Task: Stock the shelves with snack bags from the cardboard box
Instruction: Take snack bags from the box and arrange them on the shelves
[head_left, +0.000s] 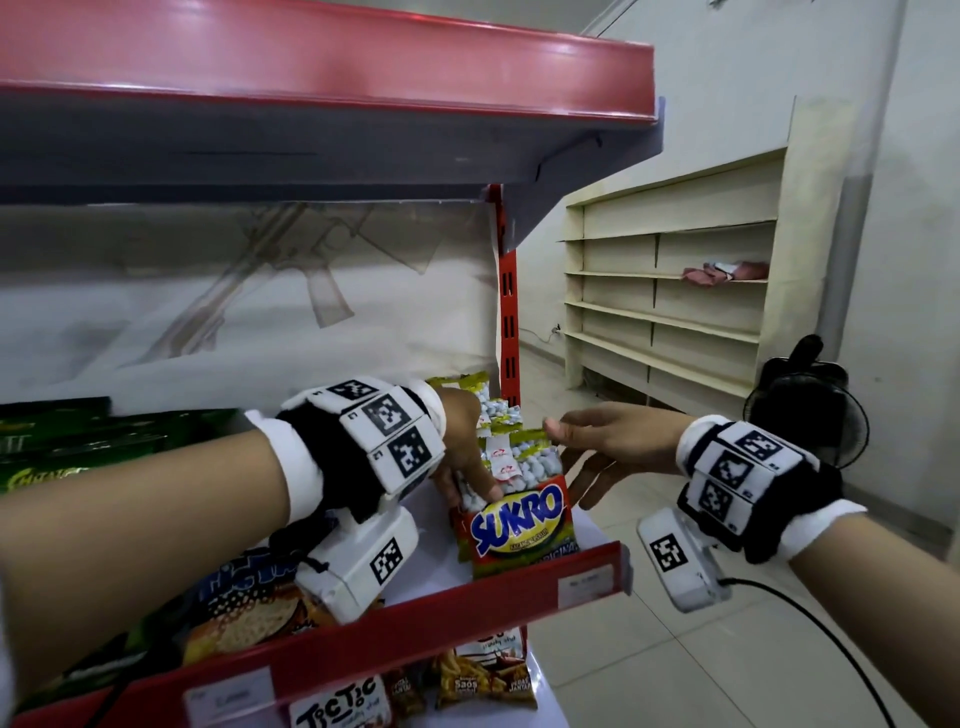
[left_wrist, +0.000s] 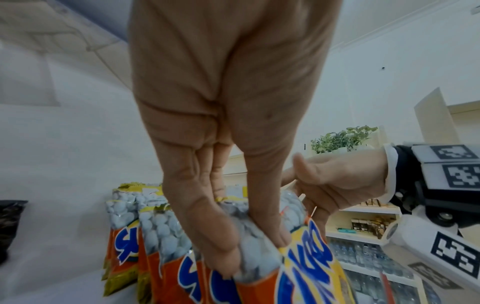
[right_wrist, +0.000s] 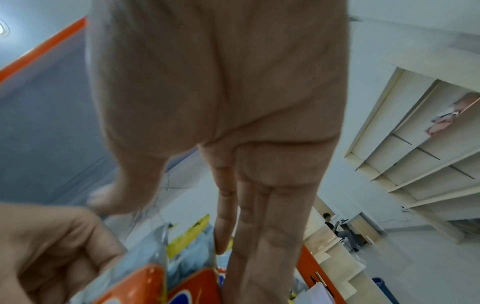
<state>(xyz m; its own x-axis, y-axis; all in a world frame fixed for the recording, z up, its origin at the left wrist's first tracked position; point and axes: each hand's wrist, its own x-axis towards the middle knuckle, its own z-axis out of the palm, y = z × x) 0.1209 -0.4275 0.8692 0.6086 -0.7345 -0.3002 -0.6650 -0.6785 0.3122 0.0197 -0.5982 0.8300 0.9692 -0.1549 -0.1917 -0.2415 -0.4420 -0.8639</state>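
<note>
- Head view: left hand (head_left: 462, 447) is reaching over the red-edged shelf (head_left: 467, 597) at its right end; its fingers are pinching the clear upper part of the front Sukro bag (head_left: 519, 525); this bag is standing upright just behind the shelf's front lip.
- Left wrist view: thumb and fingers (left_wrist: 207, 236) are closing on the clear window of the front Sukro bag (left_wrist: 306, 267), creasing the film; more Sukro bags (left_wrist: 130, 226) are standing in a row behind it, touching one another.
- Head view: right hand (head_left: 613, 447) is hovering just beside the bag's top right corner; its thumb is lying near the top seal and its fingers are hanging loosely extended beside the right edge; whether it is touching the bag cannot be told from here.
- Right wrist view: right hand's fingers (right_wrist: 265, 236) are lying straight and together, pointing down at the bags; contact is blurred; the left hand (right_wrist: 52, 246) is showing at the lower left, curled on a bag.
- Head view: Tic Tic bags (head_left: 249, 597) are lying on the same shelf, partly under the left wrist; green bags (head_left: 52, 447) are sitting farther left; more snack bags (head_left: 488, 675) are showing on the shelf below.
- Head view: cream shelving unit (head_left: 675, 291) is standing against the far wall; a black fan (head_left: 805, 410) is sitting near it.
</note>
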